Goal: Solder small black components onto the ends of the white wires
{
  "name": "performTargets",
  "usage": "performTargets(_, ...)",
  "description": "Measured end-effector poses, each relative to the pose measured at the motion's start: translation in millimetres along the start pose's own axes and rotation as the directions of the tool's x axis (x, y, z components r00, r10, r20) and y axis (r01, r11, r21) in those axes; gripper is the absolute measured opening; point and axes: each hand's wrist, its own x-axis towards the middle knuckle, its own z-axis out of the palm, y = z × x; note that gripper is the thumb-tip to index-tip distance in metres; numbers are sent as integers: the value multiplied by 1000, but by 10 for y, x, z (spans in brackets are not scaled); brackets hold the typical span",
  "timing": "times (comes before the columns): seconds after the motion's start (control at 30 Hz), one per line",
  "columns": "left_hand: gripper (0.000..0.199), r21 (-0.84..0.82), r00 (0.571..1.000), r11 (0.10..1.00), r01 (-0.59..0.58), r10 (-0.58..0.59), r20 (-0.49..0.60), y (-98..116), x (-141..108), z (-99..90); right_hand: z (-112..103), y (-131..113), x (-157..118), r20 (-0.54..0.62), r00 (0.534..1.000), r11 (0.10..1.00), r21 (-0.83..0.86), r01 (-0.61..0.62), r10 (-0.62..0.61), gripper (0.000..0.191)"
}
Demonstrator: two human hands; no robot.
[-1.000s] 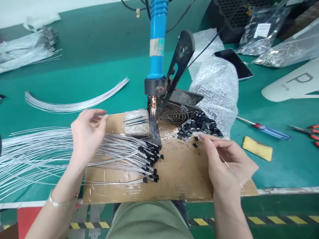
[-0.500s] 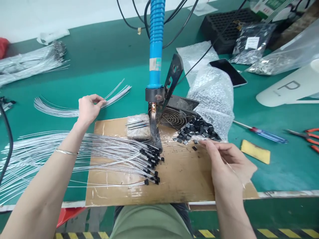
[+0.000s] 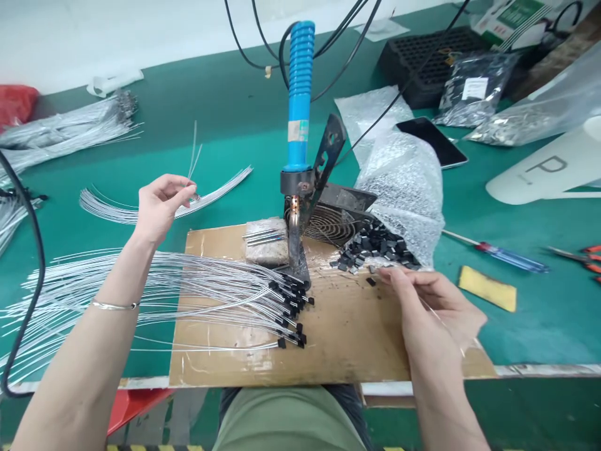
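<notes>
My left hand (image 3: 164,203) pinches a couple of thin white wires (image 3: 193,153), whose ends stick up above the fingers. Just under that hand, a curved bundle of loose white wires (image 3: 220,191) lies on the green mat. My right hand (image 3: 427,307) is closed, thumb against forefinger, at the near edge of a pile of small black caps (image 3: 380,244). A thin light strand (image 3: 439,321) crosses its palm; what the fingertips hold is too small to make out. Between the hands, many white wires (image 3: 220,282) with black-capped ends (image 3: 293,307) rest partly on a cardboard sheet (image 3: 347,338).
A blue-handled hot-air tool (image 3: 300,100) stands upright in a metal holder, its nozzle pointing down. Bubble wrap (image 3: 404,169), a phone (image 3: 432,138), a screwdriver (image 3: 507,255), a yellow sponge (image 3: 487,288) and pliers (image 3: 577,255) lie right. A black cable (image 3: 35,275) hangs left.
My left hand has drawn the pinched wires slightly left, up off the curved bundle, and they now point upward. My right hand stays by the black caps. The view has shifted slightly.
</notes>
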Motion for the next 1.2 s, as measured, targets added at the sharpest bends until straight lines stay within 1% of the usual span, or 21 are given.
performTargets(0.17,24,-76,999,997,-33,31,-25,45,-176,-16,-11,-18,-11,-3,1000,1000,13,-1,1,35)
performTargets(0.3,23,-82,999,996,-41,39,-23,65,-299,-24,-31,-45,-35,-6,1000,1000,2,-13,13,38)
performTargets(0.37,17,-59,998,997,-53,51,-24,142,-371,-26,-48,-75,-56,-10,1000,1000,1,-2,2,39)
performTargets(0.43,12,-15,998,998,-63,63,4,297,-473,-45,-78,-118,-84,-14,1000,999,39,9,-9,37)
performTargets(0.5,10,59,995,996,-70,66,72,518,-617,-102,-127,-169,-121,-10,1000,995,101,10,-9,33)
performTargets(0.57,9,150,983,985,-82,55,176,757,-793,-203,-197,-224,-168,11,1000,986,165,10,-12,32)
performTargets(0.6,9,182,967,980,-83,35,251,861,-883,-264,-236,-254,-195,32,999,980,198,13,-20,35)
performTargets(0.63,12,205,934,975,-91,12,358,947,-969,-326,-275,-289,-227,66,997,974,225,13,-29,37)
performTargets(0.67,11,194,855,976,-100,-16,519,1010,-1048,-383,-310,-329,-262,118,992,969,245,13,-43,37)
performTargets(0.7,11,174,782,981,-79,-47,622,1048,-1117,-429,-339,-374,-300,186,981,968,250,11,-59,35)
performTargets(0.73,12,163,741,985,-64,-62,669,1064,-1176,-458,-358,-425,-340,270,960,973,231,9,-73,32)
performTargets(0.77,14,158,715,986,-53,-73,695,1061,-1225,-469,-365,-480,-382,371,924,980,196,15,-88,29)
performTargets(0.8,16,151,706,988,-42,-77,704,1046,-1266,-463,-359,-536,-424,461,882,985,172,22,-100,28)
performTargets(0.87,17,136,707,990,-28,-77,703,999,-1331,-412,-310,-643,-499,628,770,989,142,25,-110,28)
performTargets(0.9,17,126,706,992,-18,-77,704,975,-1358,-377,-272,-689,-530,692,709,988,153,36,-133,29)
performTargets(0.93,16,116,706,993,-5,-79,703,954,-1382,-344,-230,-728,-556,732,663,984,174,43,-158,28)
performTargets(0.97,16,111,708,994,9,-85,701,937,-1404,-315,-188,-758,-576,756,629,980,192,50,-180,25)
performTargets(1.0,16,114,711,993,24,-97,697,922,-1424,-293,-149,-781,-592,766,612,977,203,59,-196,20)
performTargets(1.03,15,115,710,993,38,-108,695,911,-1442,-277,-117,-796,-603,764,611,976,207,70,-206,17)
performTargets(1.1,15,117,716,992,53,-119,688,897,-1473,-258,-74,-808,-618,747,629,974,208,90,-217,18)
performTargets(1.2,15,108,744,992,58,-115,658,899,-1512,-216,-48,-802,-639,729,647,972,218,88,-222,21)
